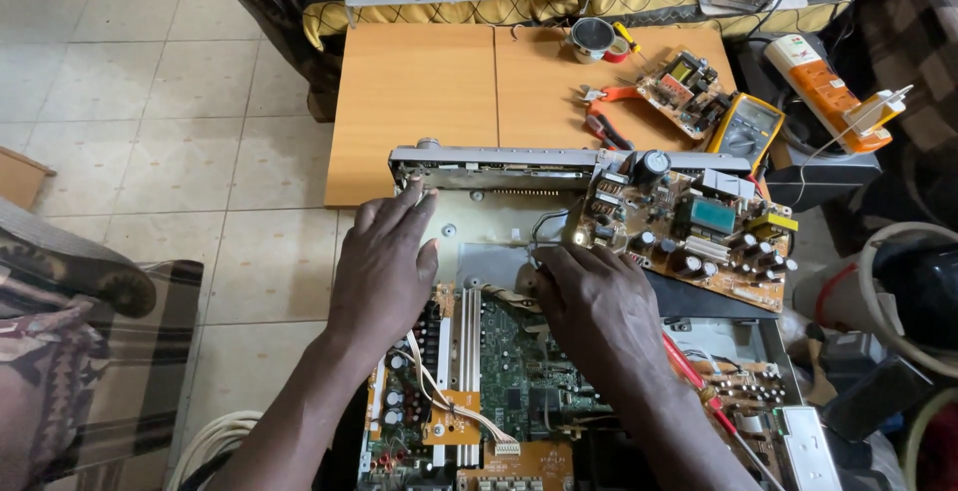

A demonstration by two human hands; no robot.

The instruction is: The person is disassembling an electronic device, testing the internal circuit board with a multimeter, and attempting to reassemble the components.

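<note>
Your left hand lies flat, fingers spread, gripping nothing, on the opened amplifier chassis. Your right hand rests beside the loose power board; its grip is hidden.

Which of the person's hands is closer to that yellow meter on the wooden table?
Right. The right hand lies on the opened chassis below and left of the yellow multimeter, with a loose circuit board between them. The left hand lies further left, by the chassis's front panel.

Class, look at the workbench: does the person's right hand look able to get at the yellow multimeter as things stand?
Probably yes. The right hand rests inside the open chassis, and the yellow multimeter lies beyond it in the open. Only the loose circuit board sits between, low enough to reach over.
</note>
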